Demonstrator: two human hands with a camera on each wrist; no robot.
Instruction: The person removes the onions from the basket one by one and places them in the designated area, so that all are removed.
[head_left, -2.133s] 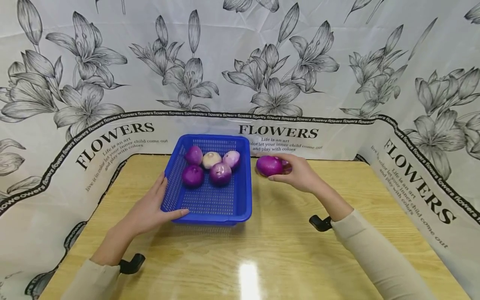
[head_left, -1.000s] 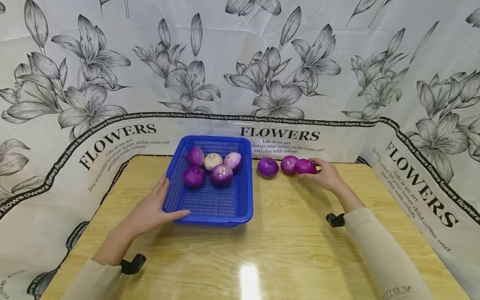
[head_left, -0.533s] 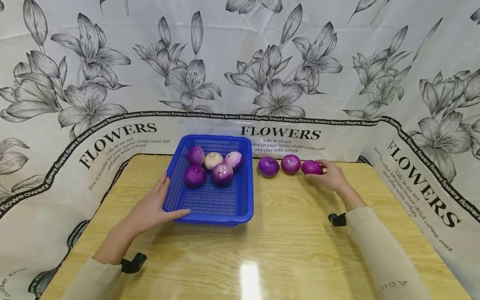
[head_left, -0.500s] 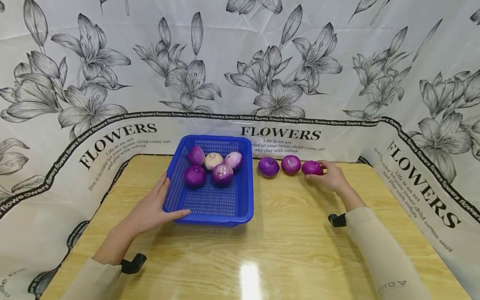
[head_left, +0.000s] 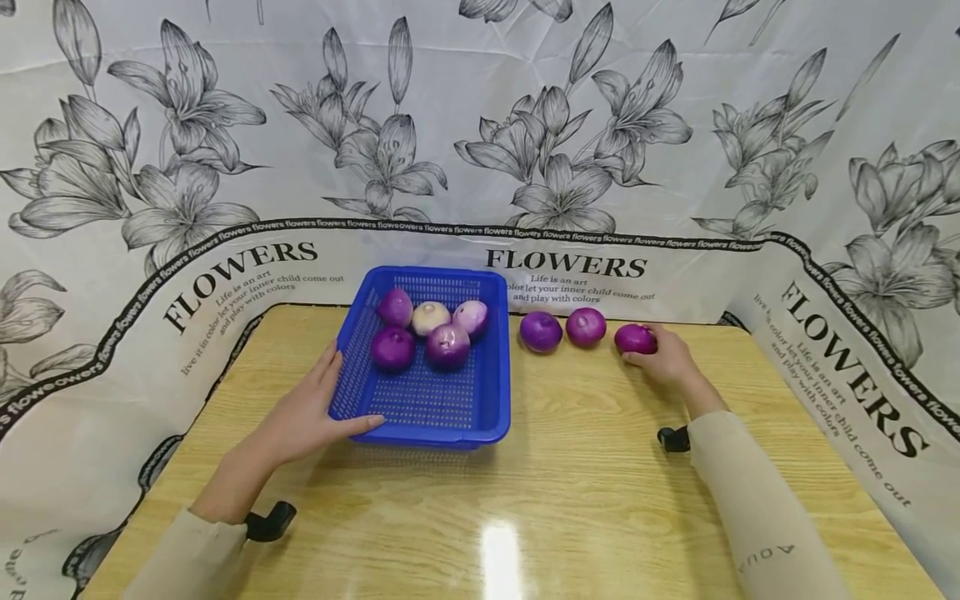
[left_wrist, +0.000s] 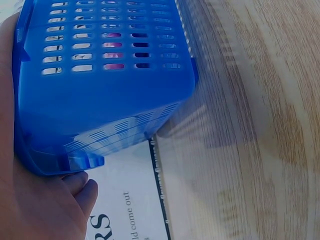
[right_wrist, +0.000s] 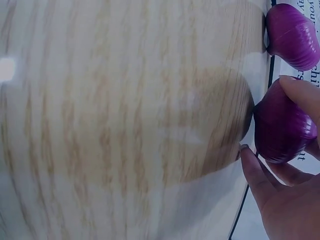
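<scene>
My left hand (head_left: 300, 417) grips the blue plastic basket (head_left: 491, 408) at its left front corner, thumb over the front rim and fingers along the left side. In the left wrist view, fingertips (left_wrist: 87, 192) curl below the basket's rim. Inside lie several onions, among them a pale one (head_left: 431, 319) and a glossy purple one (head_left: 448, 346). My right hand (head_left: 670, 358) holds a red onion (head_left: 635, 339) between thumb and fingers at the right end of a row. Two other red onions (head_left: 541, 332) sit left of it, a gap apart from the held one.
The basket stands on a wood-grain table (head_left: 570, 467) whose back edge meets a white flower-printed cloth (head_left: 570, 275). This cloth also hangs at the left and right sides. A black wrist mount (head_left: 673, 439) sticks out from the right sleeve.
The right hand has carried its onion rightward from beside the basket, past two others, to the end of the row. The left hand has stayed on the basket.
</scene>
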